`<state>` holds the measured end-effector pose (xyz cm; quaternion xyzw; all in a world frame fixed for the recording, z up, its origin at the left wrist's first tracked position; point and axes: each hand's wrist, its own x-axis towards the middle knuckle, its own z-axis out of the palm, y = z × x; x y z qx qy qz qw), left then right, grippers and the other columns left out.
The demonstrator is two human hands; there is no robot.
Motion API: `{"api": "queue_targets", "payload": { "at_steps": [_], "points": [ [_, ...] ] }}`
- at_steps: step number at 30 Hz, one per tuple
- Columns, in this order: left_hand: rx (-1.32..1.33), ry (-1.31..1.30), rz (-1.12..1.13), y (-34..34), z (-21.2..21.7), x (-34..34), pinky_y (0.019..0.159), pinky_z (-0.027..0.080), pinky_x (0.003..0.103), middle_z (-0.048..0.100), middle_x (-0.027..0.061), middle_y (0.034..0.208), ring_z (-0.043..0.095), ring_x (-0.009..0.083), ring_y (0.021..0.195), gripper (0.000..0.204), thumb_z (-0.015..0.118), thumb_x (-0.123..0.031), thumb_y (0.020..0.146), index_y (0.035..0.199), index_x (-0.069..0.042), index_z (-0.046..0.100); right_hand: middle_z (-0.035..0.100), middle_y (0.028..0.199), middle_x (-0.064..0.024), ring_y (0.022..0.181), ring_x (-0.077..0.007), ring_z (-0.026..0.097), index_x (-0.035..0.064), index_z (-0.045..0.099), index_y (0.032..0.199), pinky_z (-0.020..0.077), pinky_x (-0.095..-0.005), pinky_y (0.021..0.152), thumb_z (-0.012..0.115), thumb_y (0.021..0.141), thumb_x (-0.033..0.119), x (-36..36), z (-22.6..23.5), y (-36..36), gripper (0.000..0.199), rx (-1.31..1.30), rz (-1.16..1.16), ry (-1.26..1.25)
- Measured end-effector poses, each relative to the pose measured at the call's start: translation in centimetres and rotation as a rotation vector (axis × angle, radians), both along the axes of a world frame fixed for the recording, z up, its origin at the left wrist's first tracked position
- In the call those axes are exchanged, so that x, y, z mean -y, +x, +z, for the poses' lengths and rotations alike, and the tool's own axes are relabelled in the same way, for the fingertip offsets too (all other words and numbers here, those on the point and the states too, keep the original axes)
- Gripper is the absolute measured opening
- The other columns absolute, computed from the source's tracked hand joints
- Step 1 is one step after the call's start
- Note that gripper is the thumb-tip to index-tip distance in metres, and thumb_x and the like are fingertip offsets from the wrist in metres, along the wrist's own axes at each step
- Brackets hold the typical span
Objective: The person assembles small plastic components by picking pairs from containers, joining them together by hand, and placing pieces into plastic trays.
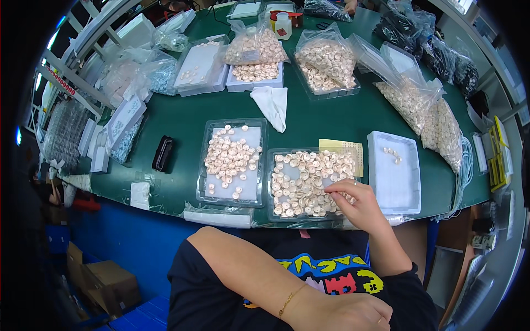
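My right hand (356, 205) reaches over the right edge of a clear plastic tray (270, 212) filled with small round cream button-like pieces (312, 190). Its thumb and forefinger are pinched together just above the pile; whatever sits between them is too small to make out. My left forearm crosses my body, and my left hand (353, 313) rests low near the bottom edge of the view, back upward and fingers curled under, hiding whatever may be inside. Left of the filled tray, a second clear tray (264, 165) carries a looser spread of the same pieces on a pale liner.
Right of the trays stands a white tray (397, 190) with several pieces inside; a yellow card (358, 154) lies behind. Bulging bags (326, 55), a white cloth (273, 105) and a white bottle (283, 26) are farther back. A dark case (162, 153) lies at left.
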<state>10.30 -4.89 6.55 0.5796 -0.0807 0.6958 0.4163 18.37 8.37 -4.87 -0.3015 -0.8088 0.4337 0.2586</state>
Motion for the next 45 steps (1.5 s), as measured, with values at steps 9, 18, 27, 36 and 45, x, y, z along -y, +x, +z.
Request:
{"api": "queue_targets", "payload": {
  "at_steps": [9, 18, 27, 36, 45],
  "points": [
    [-0.065, 0.108, -0.006, -0.8, -0.3, -0.3, 0.048, 0.037, 0.034, 0.041, 0.0084, 0.059, 0.046, 0.0239, 0.051, 0.03, 0.041, -0.014, 0.092, 0.065, -0.003, 0.045, 0.064, 0.085, -0.0123, 0.077, -0.0251, 0.062, 0.0029, 0.065, 0.094, 0.048, -0.0302, 0.067, 0.059, 0.079, 0.003, -0.2, -0.6, 0.1, 0.015, -0.01, 0.005, 0.001],
    [0.025, -0.087, -0.114, 0.1, 0.3, 0.1, 0.052, 0.038, 0.035, 0.048, 0.0101, 0.066, 0.048, 0.0263, 0.057, 0.031, 0.045, -0.023, 0.092, 0.068, -0.003, 0.05, 0.064, 0.085, -0.0122, 0.078, -0.0253, 0.062, 0.0028, 0.064, 0.093, 0.0482, -0.0308, 0.068, 0.059, 0.08, 0.004, -0.3, -0.7, 0.1, 0.014, -0.001, -0.005, -0.005],
    [-0.05, -0.444, -0.898, -1.7, 1.0, -0.5, 0.066, 0.043, 0.036, 0.054, 0.0182, 0.086, 0.054, 0.0319, 0.076, 0.018, 0.05, -0.011, 0.088, 0.085, 0.005, 0.058, 0.065, 0.088, -0.0105, 0.082, -0.0199, 0.061, 0.0004, 0.065, 0.092, 0.0461, -0.0277, 0.073, 0.058, 0.081, 0.002, -1.9, -0.9, 1.0, 0.013, 0.024, -0.117, -0.028],
    [-0.186, -0.17, -0.916, -2.9, -1.4, -2.5, 0.067, 0.044, 0.035, 0.056, 0.0174, 0.092, 0.056, 0.0296, 0.08, 0.014, 0.051, -0.007, 0.086, 0.089, 0.001, 0.062, 0.063, 0.094, -0.0111, 0.091, -0.0291, 0.055, 0.0033, 0.065, 0.093, 0.0451, -0.0349, 0.078, 0.058, 0.078, 0.004, -3.7, -2.4, 1.0, 0.016, 0.129, -0.21, 0.148],
    [-1.436, -0.726, 0.813, -12.4, -10.5, -8.1, 0.07, 0.048, 0.035, 0.056, 0.0128, 0.099, 0.059, 0.0277, 0.079, 0.03, 0.063, -0.02, 0.079, 0.105, -0.004, 0.06, 0.057, 0.107, -0.0139, 0.097, -0.0319, 0.053, 0.0061, 0.058, 0.109, 0.0419, -0.04, 0.085, 0.065, 0.076, 0.017, -4.0, -3.4, -0.5, 0.036, 0.338, -0.168, 0.377]
  ]
}}
